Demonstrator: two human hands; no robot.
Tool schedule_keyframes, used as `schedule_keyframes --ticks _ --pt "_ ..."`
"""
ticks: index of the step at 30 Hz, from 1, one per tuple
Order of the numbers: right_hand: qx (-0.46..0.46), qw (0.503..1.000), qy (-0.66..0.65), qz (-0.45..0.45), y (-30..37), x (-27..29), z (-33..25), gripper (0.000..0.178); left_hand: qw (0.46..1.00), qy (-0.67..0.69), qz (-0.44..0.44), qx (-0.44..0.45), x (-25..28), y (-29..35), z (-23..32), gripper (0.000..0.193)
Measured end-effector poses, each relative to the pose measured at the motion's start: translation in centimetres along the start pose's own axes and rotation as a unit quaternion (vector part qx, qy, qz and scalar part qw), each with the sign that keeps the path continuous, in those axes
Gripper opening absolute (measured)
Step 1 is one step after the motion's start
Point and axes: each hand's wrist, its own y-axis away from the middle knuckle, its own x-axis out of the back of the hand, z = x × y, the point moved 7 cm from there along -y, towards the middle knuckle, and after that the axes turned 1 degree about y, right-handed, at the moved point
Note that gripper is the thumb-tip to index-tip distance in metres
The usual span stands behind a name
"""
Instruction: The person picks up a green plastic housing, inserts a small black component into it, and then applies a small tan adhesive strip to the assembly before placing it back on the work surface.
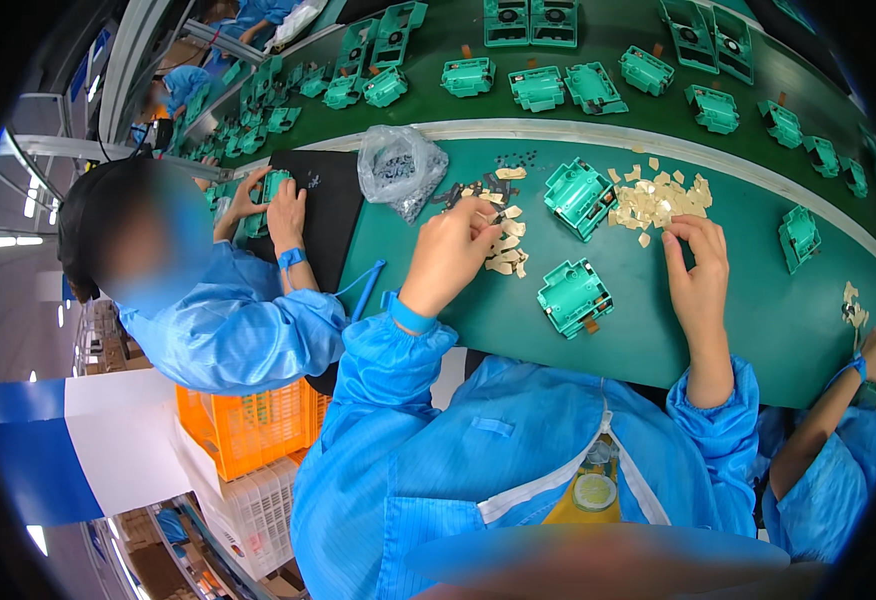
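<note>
Green bench (483, 315), scraps (658, 203) piled handy I guess; left hand (448, 258), right hand (700, 278) curled narrow, can't tell if gripping anything.

Bare green mat (778, 310) leaves passage at right, while cream scraps (650, 203) and a green housing (580, 197) block above centre.

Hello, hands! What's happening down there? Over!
Left hand at left tan pile. Right hand at right tan pile. Two green cases between them. Nothing seen blocking either hand.
</note>
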Motion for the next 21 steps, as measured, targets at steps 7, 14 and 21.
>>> schedule_keyframes --ticks 7,14,21 --pt "0.035 0.969 -0.228 -0.085 0.1 -1.4 -9.0 0.024 0.983 0.168 -0.009 -0.069 -3.0 1.7 9.2 0.026" --pt "-0.149 0.933 -0.323 -0.051 -1.2 0.3 -1.6 0.016 0.961 0.196 -0.007 -0.197 -5.7 -1.4 14.0 0.025" --pt "-0.256 0.835 -0.488 0.0 -1.3 0.2 3.5 0.016 0.965 0.092 0.002 -0.245 -9.4 -4.8 16.6 0.021"
